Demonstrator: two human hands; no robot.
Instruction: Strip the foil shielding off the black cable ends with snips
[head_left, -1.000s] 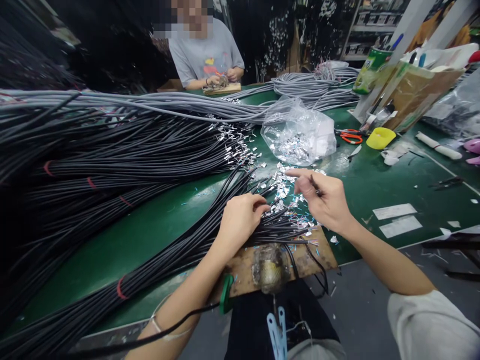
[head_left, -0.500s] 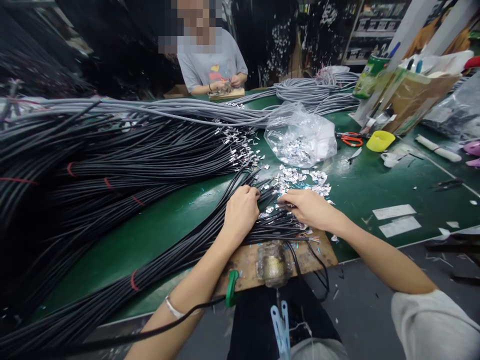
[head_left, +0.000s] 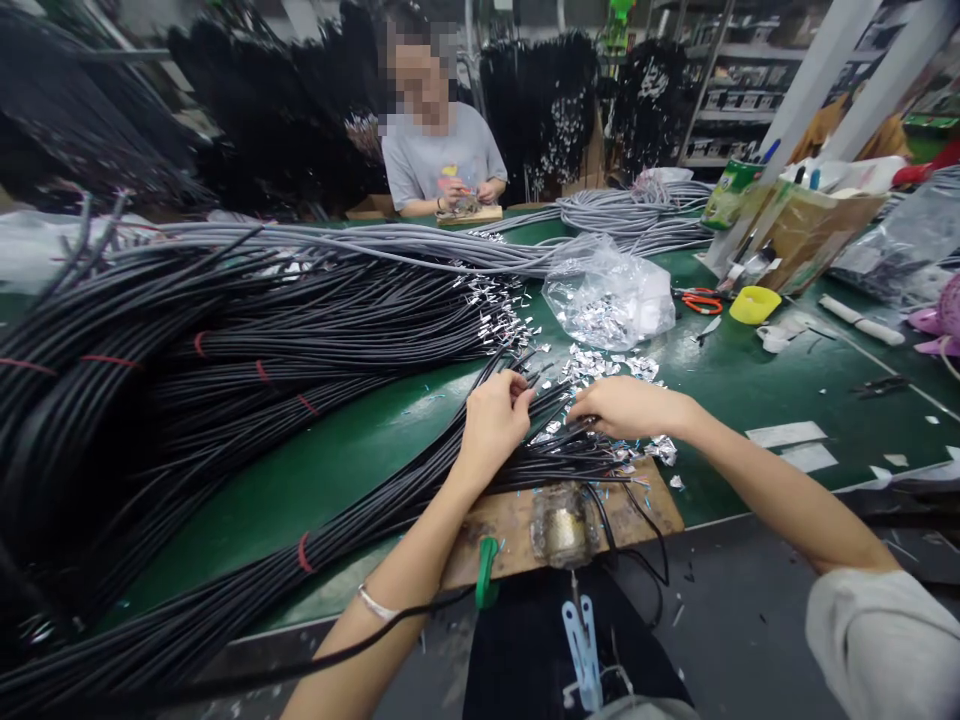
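Note:
My left hand (head_left: 495, 425) lies over the near bundle of black cables (head_left: 390, 480), its fingers curled in a pinch; what is between them is hidden. To its right, my right hand (head_left: 634, 408) is closed with thumb and fingers together at the cables' free ends, on what looks like a dark cable end. Stripped ends with thin coloured wires (head_left: 626, 468) fan out below that hand. Bits of silver foil (head_left: 611, 365) lie just beyond it. The bundle crosses a wooden board (head_left: 480, 520), and a red tie (head_left: 303, 552) binds it farther left.
More black cable bundles (head_left: 360, 335) and grey cables (head_left: 360, 242) fill the left and back. A clear plastic bag (head_left: 611, 290) holds scraps. Orange-handled scissors (head_left: 701, 300) and a yellow ring (head_left: 754, 305) lie right. A round metal device (head_left: 564, 525) sits on the board. A co-worker (head_left: 444, 160) sits opposite.
The view has shifted, so the scene sits slightly lower and farther right. My right hand has moved a little away from my left. Both hands stay closed at the cable ends.

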